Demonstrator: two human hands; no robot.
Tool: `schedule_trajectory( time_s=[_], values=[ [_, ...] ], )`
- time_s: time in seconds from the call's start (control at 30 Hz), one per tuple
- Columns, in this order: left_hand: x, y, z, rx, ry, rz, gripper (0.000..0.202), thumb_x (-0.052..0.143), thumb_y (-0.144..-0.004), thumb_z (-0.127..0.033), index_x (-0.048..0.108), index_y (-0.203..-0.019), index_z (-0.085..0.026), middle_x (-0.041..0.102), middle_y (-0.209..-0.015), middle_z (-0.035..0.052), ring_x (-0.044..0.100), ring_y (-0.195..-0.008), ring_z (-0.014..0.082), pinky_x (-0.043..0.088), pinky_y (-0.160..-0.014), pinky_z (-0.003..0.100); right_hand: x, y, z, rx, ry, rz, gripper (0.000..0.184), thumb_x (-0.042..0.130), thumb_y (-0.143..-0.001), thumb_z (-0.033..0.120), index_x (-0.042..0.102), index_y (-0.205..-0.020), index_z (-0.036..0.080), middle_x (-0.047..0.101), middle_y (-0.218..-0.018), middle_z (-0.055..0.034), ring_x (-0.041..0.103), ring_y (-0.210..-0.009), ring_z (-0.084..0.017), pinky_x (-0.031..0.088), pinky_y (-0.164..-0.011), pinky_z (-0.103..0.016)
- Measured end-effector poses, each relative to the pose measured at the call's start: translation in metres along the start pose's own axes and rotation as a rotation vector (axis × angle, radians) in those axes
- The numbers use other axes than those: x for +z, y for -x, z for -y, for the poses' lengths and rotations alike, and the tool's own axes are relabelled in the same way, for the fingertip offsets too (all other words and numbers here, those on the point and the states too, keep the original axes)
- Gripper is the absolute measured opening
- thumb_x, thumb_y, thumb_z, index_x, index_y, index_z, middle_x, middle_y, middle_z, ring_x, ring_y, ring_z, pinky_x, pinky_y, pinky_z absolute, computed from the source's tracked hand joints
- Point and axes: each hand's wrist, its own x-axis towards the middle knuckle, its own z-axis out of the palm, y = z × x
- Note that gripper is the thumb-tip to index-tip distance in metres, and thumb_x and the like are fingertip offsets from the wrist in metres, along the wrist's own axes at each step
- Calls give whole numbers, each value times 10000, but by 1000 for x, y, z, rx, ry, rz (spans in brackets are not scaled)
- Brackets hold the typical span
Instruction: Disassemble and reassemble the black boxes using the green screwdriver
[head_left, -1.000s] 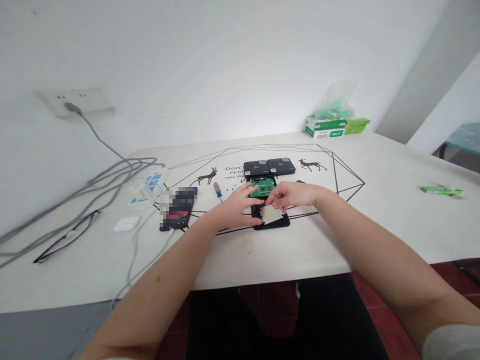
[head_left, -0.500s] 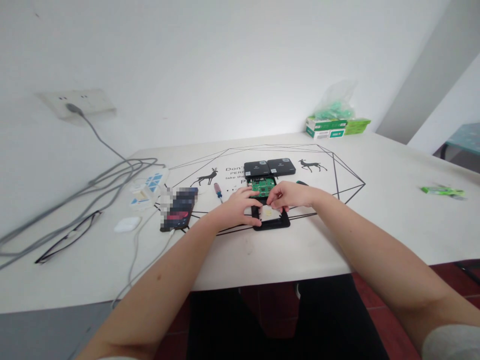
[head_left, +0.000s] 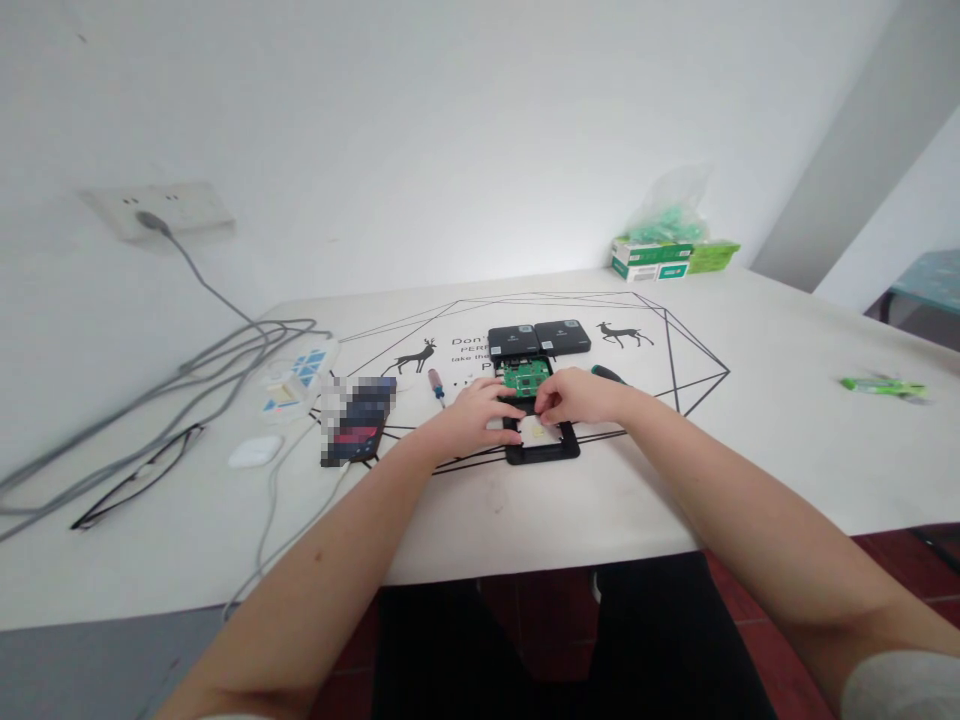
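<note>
An opened black plastic case (head_left: 543, 455) lies on the table in front of me, with a pale metal plate (head_left: 541, 432) in its near part. Beyond it, a green circuit board (head_left: 527, 376) sits in a black housing. My left hand (head_left: 480, 416) rests along the left side of the case, fingers stretched apart, thumb at the plate's left edge. From the right, my right hand (head_left: 574, 396) reaches over the plate's far edge, its thumb and fingertips pinched together. Whatever is between those fingertips is too small or hidden to make out.
Two closed black boxes (head_left: 538, 338) stand behind the board. A screwdriver (head_left: 436, 385) and a phone (head_left: 364, 420) lie left, near glasses (head_left: 139, 478) and grey cables (head_left: 225, 370). A dark green handle (head_left: 609, 375) lies beyond my right wrist. Green-white boxes (head_left: 651, 258) stand at the back.
My right hand has shifted slightly, and more of the pale plate and the dark green handle shows. The left hand stays almost in place.
</note>
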Motion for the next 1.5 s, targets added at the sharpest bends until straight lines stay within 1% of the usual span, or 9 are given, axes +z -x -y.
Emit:
schedule_trajectory(
  time_s=[0.13, 0.3, 0.4, 0.47, 0.67, 0.8, 0.93, 1.2, 1.5],
  values=[
    [-3, 2, -3, 6, 12, -18, 313, 766, -959, -445, 827, -1205, -260, 648, -1474, 145, 464, -1455, 383, 366, -1229, 574, -5, -2, -4, 0, 61, -62, 88, 776, -768, 237, 781, -850, 206, 756, -745, 8, 661, -681, -162, 467, -657, -269],
    [-12, 3, 1, -82, -18, -127, 323, 630, -1017, -372, 778, -1273, -243, 636, -1481, 136, 499, -1418, 338, 384, -1222, 545, -32, 1, -29, 159, 353, -385, 230, 663, -955, 316, 768, -1095, 166, 791, -1094, -135, 725, -1009, -260, 517, -895, -341],
    [-18, 3, 9, -282, -141, -195, 335, 568, -1018, -305, 770, -1270, -217, 653, -1455, 138, 526, -1382, 342, 396, -1206, 558, -45, 6, -49, 430, 520, -275, 495, 763, -888, 385, 705, -1296, 111, 687, -1351, -263, 691, -1197, -375, 532, -964, -431],
    [-21, 4, 14, -445, -234, -207, 346, 544, -1005, -246, 773, -1258, -194, 667, -1431, 149, 534, -1366, 362, 425, -1174, 565, -49, 6, -57, 459, 512, -228, 487, 806, -834, 323, 726, -1262, 104, 725, -1288, -255, 689, -1204, -387, 539, -955, -437],
    [-26, 7, 16, -643, -332, -98, 373, 531, -984, -191, 779, -1263, -203, 688, -1400, 131, 528, -1353, 391, 475, -1106, 556, -54, 6, -52, 366, 345, -311, 232, 788, -810, 334, 789, -969, 165, 802, -966, -127, 732, -952, -296, 533, -792, -359],
    [-25, 5, 13, -656, -312, -80, 383, 524, -983, -186, 786, -1258, -232, 696, -1395, 110, 536, -1357, 373, 468, -1123, 534, -52, 8, -36, 123, -351, -576, 296, 798, -814, 466, 688, -759, 197, 658, -634, -6, 577, -596, -144, 454, -601, -291],
    [-26, 0, 15, -706, -236, -98, 377, 514, -980, -170, 809, -1203, -247, 722, -1363, 88, 588, -1327, 336, 483, -1123, 476, -24, -2, -14, -101, -864, -571, 477, 922, -651, 570, 674, -805, 193, 689, -721, -10, 633, -662, -137, 544, -671, -291],
    [-31, 0, 13, -727, -194, -217, 352, 521, -971, -179, 816, -1151, -244, 751, -1302, 98, 637, -1299, 329, 501, -1088, 476, 38, -28, -5, -92, -670, -534, 428, 826, -716, 477, 689, -1031, 223, 661, -780, 34, 639, -716, -162, 552, -786, -358],
    [-22, -1, 14, -690, -213, -187, 329, 535, -936, -169, 820, -1063, -271, 776, -1255, 90, 647, -1262, 347, 463, -1090, 537, 27, -29, -13, -27, -526, -632, 365, 775, -765, 416, 704, -1052, 201, 647, -752, 33, 636, -718, -171, 535, -764, -342]
  ],
)
